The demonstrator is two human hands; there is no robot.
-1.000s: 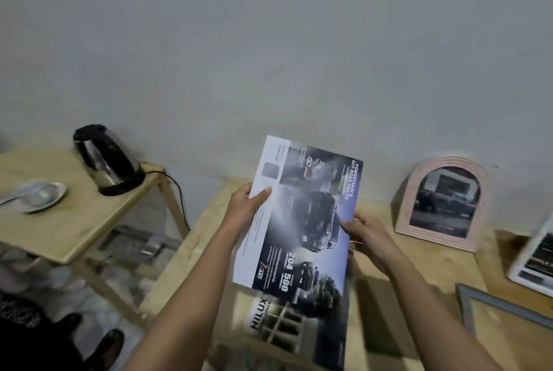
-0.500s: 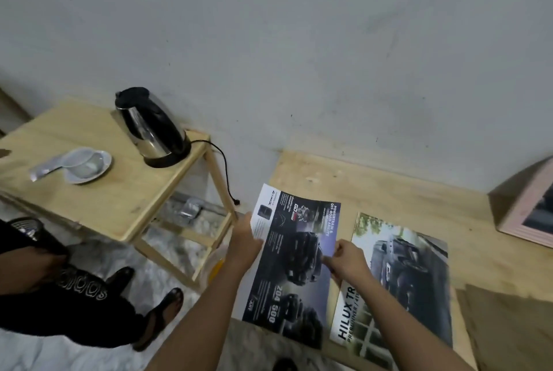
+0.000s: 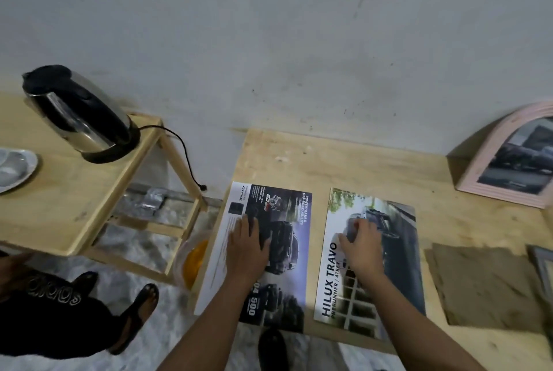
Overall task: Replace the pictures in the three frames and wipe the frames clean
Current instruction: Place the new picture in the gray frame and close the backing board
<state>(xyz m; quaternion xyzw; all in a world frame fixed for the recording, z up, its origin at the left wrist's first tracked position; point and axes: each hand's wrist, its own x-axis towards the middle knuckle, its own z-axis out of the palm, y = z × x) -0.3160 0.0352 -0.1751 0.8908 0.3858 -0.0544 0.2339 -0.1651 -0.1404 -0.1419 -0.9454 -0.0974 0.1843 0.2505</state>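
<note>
Two car pictures lie flat side by side on the wooden table [image 3: 374, 161]. The dark truck picture [image 3: 284, 221] lies at the table's left edge, and my left hand [image 3: 247, 246] rests flat on it with straight fingers. To its right lies the HILUX TRAVO picture [image 3: 398, 251], where my right hand [image 3: 360, 246] touches its upper left part with bent fingers. A pink arched frame [image 3: 484, 158] with a car picture leans against the wall at the far right. At the right edge lie a brown backing board [image 3: 478, 283] and the corner of a grey frame [image 3: 543, 265].
To the left stands a lower wooden side table [image 3: 74, 191] with a steel kettle [image 3: 77, 113], its cord hanging down, and a saucer [image 3: 15, 170]. An orange container [image 3: 193, 260] sits below between the tables. Another person's legs and sandals [image 3: 140, 313] are on the floor at left.
I have lowered the dark truck picture from in front of me and laid it flat at the table's left edge. My right hand has let it go and moved onto the HILUX picture.
</note>
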